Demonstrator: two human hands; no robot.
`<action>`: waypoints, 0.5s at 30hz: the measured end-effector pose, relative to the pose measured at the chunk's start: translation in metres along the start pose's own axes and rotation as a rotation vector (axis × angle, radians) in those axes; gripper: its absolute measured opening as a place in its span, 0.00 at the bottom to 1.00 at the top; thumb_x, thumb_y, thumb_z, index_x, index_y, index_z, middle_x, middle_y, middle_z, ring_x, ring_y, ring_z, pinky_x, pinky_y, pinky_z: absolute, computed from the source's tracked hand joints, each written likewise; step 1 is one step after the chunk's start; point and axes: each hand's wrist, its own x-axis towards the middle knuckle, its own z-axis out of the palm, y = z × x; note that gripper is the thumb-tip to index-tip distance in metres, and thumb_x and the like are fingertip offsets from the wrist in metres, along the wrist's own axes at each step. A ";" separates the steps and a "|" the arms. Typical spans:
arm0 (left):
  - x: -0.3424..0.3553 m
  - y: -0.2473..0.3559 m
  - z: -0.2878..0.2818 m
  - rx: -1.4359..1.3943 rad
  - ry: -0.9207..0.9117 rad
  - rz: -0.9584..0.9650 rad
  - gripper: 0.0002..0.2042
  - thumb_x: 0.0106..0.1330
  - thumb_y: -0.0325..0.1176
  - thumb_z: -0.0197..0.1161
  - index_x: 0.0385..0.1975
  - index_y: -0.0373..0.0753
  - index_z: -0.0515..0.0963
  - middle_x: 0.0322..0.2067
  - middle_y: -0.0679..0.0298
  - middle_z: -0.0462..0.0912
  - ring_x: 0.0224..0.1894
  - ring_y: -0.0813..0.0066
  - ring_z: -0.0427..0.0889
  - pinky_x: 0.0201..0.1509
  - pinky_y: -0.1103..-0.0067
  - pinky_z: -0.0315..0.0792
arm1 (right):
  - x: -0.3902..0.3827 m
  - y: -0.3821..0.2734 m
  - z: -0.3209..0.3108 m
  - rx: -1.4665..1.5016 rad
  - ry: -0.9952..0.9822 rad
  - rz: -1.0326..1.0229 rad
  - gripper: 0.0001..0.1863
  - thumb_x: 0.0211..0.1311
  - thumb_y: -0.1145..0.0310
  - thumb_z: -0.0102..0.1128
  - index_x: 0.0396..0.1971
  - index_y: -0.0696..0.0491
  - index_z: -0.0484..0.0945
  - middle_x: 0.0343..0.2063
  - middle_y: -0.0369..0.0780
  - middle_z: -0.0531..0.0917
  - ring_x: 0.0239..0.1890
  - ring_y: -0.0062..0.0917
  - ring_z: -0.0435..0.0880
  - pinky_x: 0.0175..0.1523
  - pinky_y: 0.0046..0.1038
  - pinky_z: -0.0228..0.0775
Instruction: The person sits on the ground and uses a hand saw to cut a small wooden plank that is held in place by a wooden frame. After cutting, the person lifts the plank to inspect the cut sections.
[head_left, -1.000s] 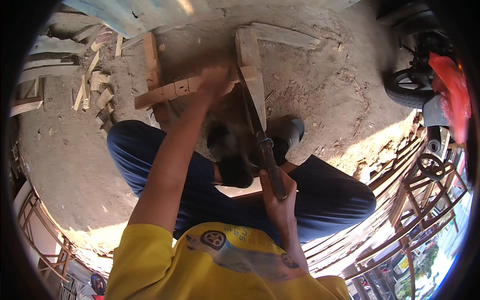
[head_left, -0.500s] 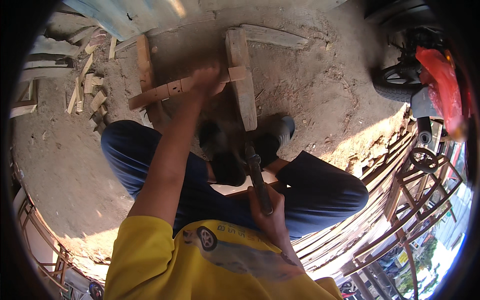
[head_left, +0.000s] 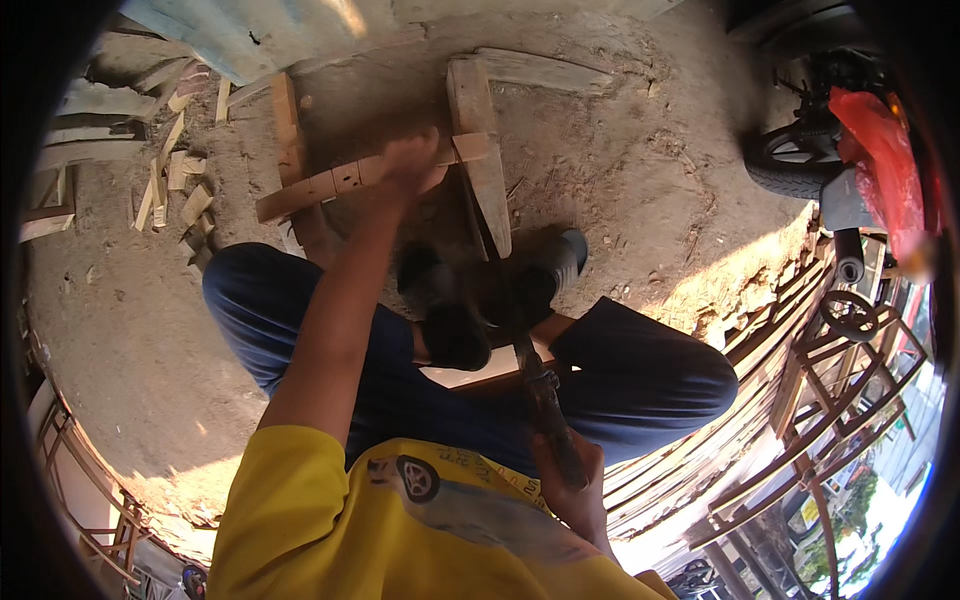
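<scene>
A light wooden bar (head_left: 327, 186) with small dark holes lies across two timber pieces, one at the left (head_left: 287, 110) and a weathered one at the right (head_left: 482, 205). My left hand (head_left: 406, 160) has its fingers wrapped round the bar near the right timber. My right hand (head_left: 582, 490), low over my lap, grips the handle of a long, dark-bladed tool (head_left: 548, 408). Its narrow blade runs up toward the bar beside the right timber; whether it touches the wood I cannot tell. My dark shoes (head_left: 455, 340) are below the timbers.
Scattered wood offcuts (head_left: 180, 165) lie on the dirt ground at the left. A pale sheet panel (head_left: 230, 40) is at the top. At the right stands a motorbike (head_left: 780, 160) with a red plastic bag (head_left: 880, 170); wooden frames (head_left: 835, 400) are at the lower right.
My right hand has drawn back toward my body and slightly right, pulling the bladed tool with it. My left hand stays on the bar. The view has shifted slightly.
</scene>
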 end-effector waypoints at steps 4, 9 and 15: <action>-0.001 0.002 -0.003 -0.038 -0.053 -0.033 0.34 0.51 0.50 0.65 0.56 0.38 0.67 0.33 0.58 0.83 0.36 0.59 0.84 0.38 0.66 0.77 | 0.056 0.003 0.021 0.203 -0.134 0.123 0.08 0.61 0.74 0.56 0.36 0.62 0.78 0.17 0.34 0.75 0.22 0.11 0.70 0.26 0.19 0.62; -0.003 -0.007 0.007 0.023 0.074 0.045 0.33 0.51 0.49 0.65 0.55 0.37 0.67 0.33 0.58 0.83 0.35 0.58 0.84 0.37 0.65 0.77 | 0.022 -0.005 0.012 0.145 -0.022 -0.006 0.06 0.62 0.74 0.56 0.28 0.61 0.75 0.15 0.32 0.71 0.20 0.11 0.65 0.24 0.20 0.57; 0.005 0.000 0.001 -0.089 -0.048 -0.032 0.32 0.51 0.49 0.65 0.54 0.37 0.67 0.34 0.58 0.84 0.37 0.60 0.84 0.39 0.66 0.77 | 0.058 -0.001 0.032 0.181 -0.044 -0.015 0.06 0.62 0.73 0.57 0.27 0.61 0.76 0.15 0.33 0.72 0.20 0.11 0.66 0.24 0.20 0.58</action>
